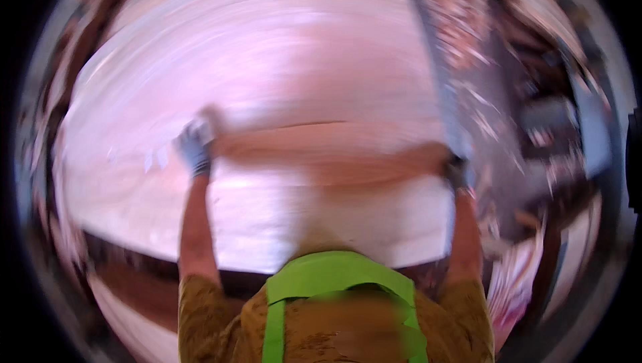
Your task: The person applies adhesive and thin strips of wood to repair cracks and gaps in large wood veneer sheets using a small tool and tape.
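Motion smears much of the picture. A large pale, pinkish sheet [267,48], apparently wood veneer, spreads in front of me. Across it runs a long brown strip [321,152], which looks like thin wood. My left hand [194,143], in a light grey glove, is at the strip's left end; its fingers are too blurred to show whether they grip it. My right hand [457,167], in a darker glove, looks closed around the strip's right end, near the sheet's right edge. Both forearms reach forward from brown sleeves.
Beyond the sheet's right edge, a blue-grey rail [438,62] runs away from me. Farther right, blurred scraps [461,15] lie on a dark surface, with a grey boxy object [548,125] beside them. Small white marks [157,159] show left of my left hand.
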A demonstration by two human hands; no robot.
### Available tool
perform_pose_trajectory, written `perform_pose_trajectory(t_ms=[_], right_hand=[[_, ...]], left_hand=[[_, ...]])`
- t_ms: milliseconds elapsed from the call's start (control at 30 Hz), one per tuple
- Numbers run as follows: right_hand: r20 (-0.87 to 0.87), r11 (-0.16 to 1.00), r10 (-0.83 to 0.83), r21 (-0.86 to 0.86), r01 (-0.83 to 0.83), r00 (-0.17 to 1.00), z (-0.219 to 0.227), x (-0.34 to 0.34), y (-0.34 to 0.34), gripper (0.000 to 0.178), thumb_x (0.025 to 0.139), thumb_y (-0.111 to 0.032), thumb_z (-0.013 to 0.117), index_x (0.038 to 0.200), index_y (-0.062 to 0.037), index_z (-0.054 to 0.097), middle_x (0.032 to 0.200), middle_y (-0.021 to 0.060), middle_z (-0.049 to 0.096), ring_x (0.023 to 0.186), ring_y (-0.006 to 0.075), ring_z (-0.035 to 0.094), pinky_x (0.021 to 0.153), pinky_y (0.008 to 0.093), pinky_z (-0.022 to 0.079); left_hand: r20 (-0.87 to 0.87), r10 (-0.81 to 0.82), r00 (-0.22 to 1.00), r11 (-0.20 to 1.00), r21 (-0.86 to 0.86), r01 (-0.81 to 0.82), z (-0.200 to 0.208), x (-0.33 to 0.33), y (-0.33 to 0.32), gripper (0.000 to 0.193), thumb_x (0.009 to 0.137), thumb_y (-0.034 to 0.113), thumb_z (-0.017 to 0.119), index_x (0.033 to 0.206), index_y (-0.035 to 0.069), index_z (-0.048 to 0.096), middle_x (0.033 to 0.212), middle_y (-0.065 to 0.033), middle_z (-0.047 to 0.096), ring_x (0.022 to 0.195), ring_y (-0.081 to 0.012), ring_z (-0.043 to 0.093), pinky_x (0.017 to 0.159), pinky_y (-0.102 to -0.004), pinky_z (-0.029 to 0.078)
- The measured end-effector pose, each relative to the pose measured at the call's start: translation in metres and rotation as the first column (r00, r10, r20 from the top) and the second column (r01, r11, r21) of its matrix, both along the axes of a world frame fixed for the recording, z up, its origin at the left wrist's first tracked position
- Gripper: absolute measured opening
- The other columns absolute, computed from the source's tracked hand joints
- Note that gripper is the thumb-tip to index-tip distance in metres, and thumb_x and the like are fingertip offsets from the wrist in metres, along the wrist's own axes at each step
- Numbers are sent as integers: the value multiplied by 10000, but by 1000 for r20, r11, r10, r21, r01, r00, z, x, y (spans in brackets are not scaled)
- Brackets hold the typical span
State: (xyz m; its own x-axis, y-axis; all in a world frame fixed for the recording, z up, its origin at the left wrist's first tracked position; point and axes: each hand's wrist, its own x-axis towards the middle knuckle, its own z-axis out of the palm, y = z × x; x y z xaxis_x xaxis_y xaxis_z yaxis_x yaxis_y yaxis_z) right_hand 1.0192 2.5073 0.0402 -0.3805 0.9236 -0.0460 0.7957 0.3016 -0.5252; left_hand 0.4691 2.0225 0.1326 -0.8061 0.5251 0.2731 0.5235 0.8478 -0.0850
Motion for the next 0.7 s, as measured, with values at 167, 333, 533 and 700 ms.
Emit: perform_pose_trajectory(t_ms=[167,333,533,700], right_hand=[[-135,957,290,42,-287,947,72,-55,-49,423,807,29,495,1229,12,479,1174,201,530,1076,317,514,936,394,387],[-113,852,426,-285,-440,898,62,-126,-96,281,895,-142,454,1118,-17,569,902,182,634,836,355,601,729,409,465],[88,863,500,-126,-489,861,43,-154,-103,213,888,-198,462,924,-8,552,756,209,590,696,380,566,608,458,421],[-40,681,732,41,-731,680,81,-221,-197,235,921,-198,422,1030,-18,527,933,244,601,849,441,567,661,501,437]], left_hand=[[27,-202,979,979,16,201,-21,84,3,532,855,357,482,1316,99,416,1393,-152,352,1267,-323,338,1050,-550,185],[82,48,995,994,91,-55,-26,103,-16,566,865,465,453,1359,196,385,1398,-133,359,1281,-323,327,1032,-529,218],[70,56,996,985,161,-67,-35,100,-22,541,863,463,446,1327,184,427,1388,-127,374,1281,-303,336,1043,-516,212],[114,39,993,974,219,-63,-33,104,-25,553,878,464,421,1339,159,412,1399,-134,359,1294,-306,318,1052,-518,190]])
